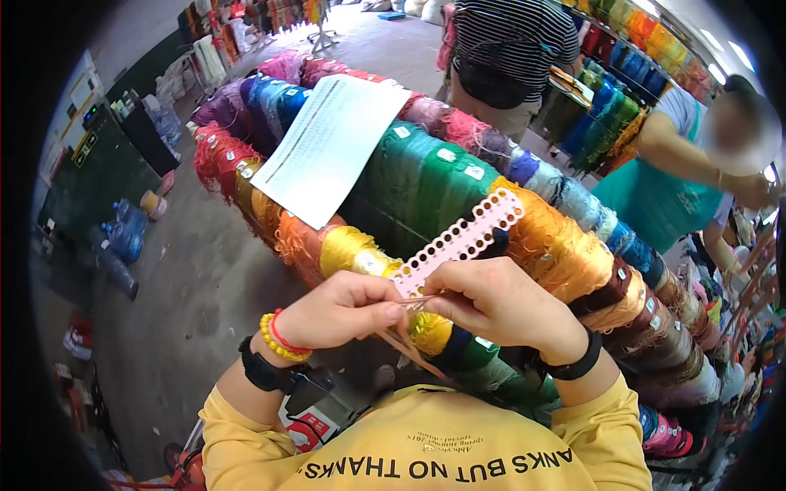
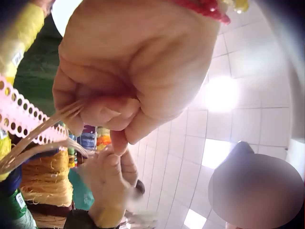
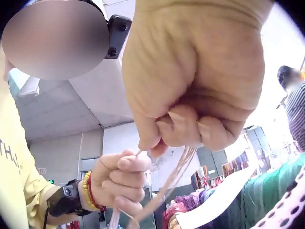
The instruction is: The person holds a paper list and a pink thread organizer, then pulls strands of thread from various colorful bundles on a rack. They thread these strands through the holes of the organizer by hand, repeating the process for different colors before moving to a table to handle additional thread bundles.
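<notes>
Between thumb and fingers, my left hand (image 1: 344, 309) pinches pale pinkish-beige thread (image 1: 409, 350). Close beside it, the right hand (image 1: 503, 304) pinches the same thread, with its fingers curled. In the left wrist view, strands of thread (image 2: 40, 135) run from the left fingers across to the left. Loose strands (image 3: 167, 187) hang below the right fingers in the right wrist view. A pink strip with two rows of round holes (image 1: 458, 240) lies just beyond the hands, across the thread skeins; its near end is partly hidden by the right hand.
Racks of labelled colored skeins, including green (image 1: 409, 176) and orange ones (image 1: 565, 250), extend in front. A printed white sheet (image 1: 336, 139) lies over them. A person in a striped shirt (image 1: 516, 49) and another in a teal apron (image 1: 655, 192) stand beyond. Blue water bottles (image 1: 125, 233) are on the left floor.
</notes>
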### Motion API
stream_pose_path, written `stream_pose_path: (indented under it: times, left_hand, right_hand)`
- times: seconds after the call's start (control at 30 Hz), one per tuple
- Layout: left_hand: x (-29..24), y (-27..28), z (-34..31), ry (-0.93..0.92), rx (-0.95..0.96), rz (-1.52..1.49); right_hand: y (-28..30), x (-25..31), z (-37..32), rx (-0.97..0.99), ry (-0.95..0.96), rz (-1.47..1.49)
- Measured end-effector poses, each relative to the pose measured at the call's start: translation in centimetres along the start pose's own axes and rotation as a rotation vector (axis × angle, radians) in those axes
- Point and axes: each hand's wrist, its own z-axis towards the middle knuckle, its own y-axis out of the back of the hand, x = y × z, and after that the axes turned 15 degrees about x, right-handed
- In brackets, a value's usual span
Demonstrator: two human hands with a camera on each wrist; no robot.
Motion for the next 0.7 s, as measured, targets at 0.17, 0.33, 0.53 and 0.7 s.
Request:
stream_pose_path:
  times: [0.17, 0.33, 0.53, 0.7]
  left_hand:
    - [-0.1, 2.3, -4.9, 0.002, -0.133, -0.073]
    - [4.0, 5.2, -10.1, 0.107, -0.330, -0.031]
    - [14.0, 7.7, -16.2, 0.161, -0.430, -0.340]
    - [21.9, 8.4, -16.8, 0.401, -0.705, -0.244]
  right_hand:
    - [0.3, -1.6, 1.8, -0.135, -0.045, 0.015]
    - [1.8, -4.8, 1.2, -0.416, -0.147, 0.204]
    - [5.5, -6.6, -2.6, -0.828, -0.088, 0.567]
    - [8.3, -3.1, -6.7, -0.905, 0.375, 0.720]
